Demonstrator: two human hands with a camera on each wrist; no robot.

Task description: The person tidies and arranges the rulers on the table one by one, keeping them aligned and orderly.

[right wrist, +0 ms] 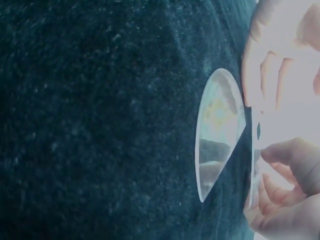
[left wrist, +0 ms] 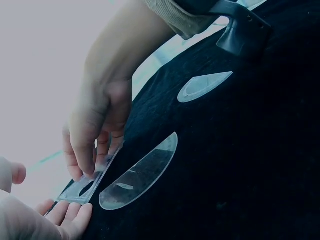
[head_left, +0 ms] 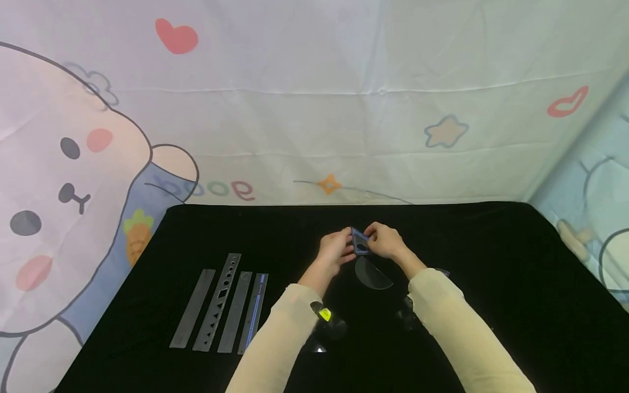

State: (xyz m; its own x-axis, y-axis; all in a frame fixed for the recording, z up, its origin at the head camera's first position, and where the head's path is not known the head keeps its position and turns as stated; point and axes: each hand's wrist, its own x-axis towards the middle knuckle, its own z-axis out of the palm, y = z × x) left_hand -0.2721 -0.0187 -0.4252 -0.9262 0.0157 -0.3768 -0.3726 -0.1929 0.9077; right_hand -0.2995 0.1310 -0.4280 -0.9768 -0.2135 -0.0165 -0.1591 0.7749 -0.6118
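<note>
Both hands meet at a clear set square (head_left: pixel 361 246), a flat see-through piece with bluish edges and a dark round opening. My left hand (head_left: pixel 335 250) holds its left side, fingertips along the lower edge in the left wrist view. From the other side, my right hand (head_left: pixel 386 240) pinches the set square between thumb and fingers; this thumb (right wrist: pixel 280 151) shows in the right wrist view. Just nearer than the hands, a clear half-round protractor (head_left: pixel 372 274) lies flat on the black cloth. The left wrist view also shows a rounded clear piece (left wrist: pixel 205 87) beyond it.
Several clear rulers lie side by side on the left: a plain one (head_left: pixel 193 308), a stencil ruler (head_left: pixel 218 302) with cut-out shapes, and a ruler (head_left: pixel 254 313) with a blue strip partly behind the left sleeve (head_left: pixel 275 338). A printed curtain (head_left: pixel 314 120) hangs behind the table.
</note>
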